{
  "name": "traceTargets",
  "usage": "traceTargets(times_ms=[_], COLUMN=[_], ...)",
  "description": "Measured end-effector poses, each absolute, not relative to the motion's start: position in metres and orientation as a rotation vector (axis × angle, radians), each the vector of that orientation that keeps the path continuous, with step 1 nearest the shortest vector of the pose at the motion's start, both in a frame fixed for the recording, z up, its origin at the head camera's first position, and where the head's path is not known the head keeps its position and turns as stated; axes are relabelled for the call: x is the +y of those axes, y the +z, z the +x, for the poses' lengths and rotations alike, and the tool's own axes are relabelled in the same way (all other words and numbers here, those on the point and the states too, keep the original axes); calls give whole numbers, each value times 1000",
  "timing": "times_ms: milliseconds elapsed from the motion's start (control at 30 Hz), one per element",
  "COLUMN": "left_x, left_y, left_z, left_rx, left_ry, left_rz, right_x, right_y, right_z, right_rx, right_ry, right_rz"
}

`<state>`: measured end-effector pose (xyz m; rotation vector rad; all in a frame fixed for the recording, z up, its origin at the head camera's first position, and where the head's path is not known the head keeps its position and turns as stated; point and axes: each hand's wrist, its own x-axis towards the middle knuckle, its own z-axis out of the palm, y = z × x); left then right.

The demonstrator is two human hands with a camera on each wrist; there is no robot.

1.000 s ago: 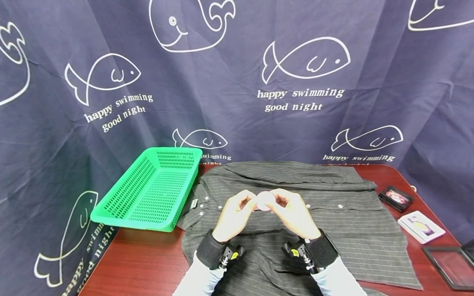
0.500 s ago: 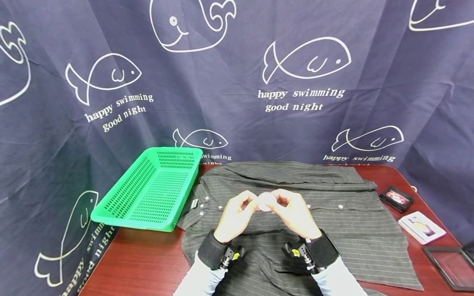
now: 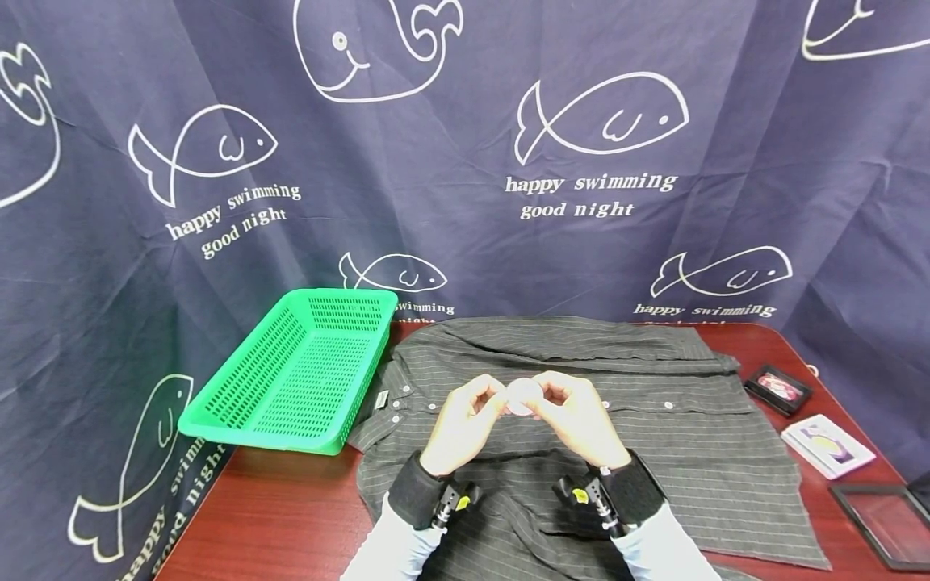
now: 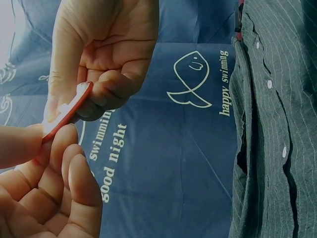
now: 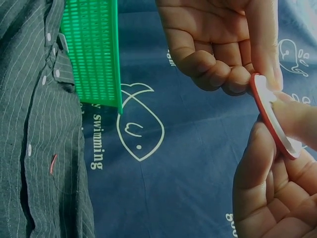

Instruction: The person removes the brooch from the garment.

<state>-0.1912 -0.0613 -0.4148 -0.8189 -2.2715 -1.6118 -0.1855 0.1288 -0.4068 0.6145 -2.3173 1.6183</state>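
I pinch a small, thin round disc [image 3: 521, 396], pale on its face with a red rim, between my left hand [image 3: 459, 428] and right hand [image 3: 577, 424]. It stands on edge, raised above the striped shirt [image 3: 697, 436] below my hands.

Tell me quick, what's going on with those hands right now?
Left hand and right hand both pinch a small red-edged disc, raised above the striped shirt. Green basket sits left, apart. Nothing in the way.
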Motion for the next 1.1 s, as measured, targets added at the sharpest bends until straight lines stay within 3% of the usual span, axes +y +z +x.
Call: traceTargets(times_ms=[1100], left_x=[-62], left_y=[-415], left_z=[-192], left_rx=[-2294], left_ry=[-1637], left_rz=[-799], right_x=[132], right_y=[-405], right_z=[-191], right_rx=[-2368], right_ry=[1631], right_rz=[631])
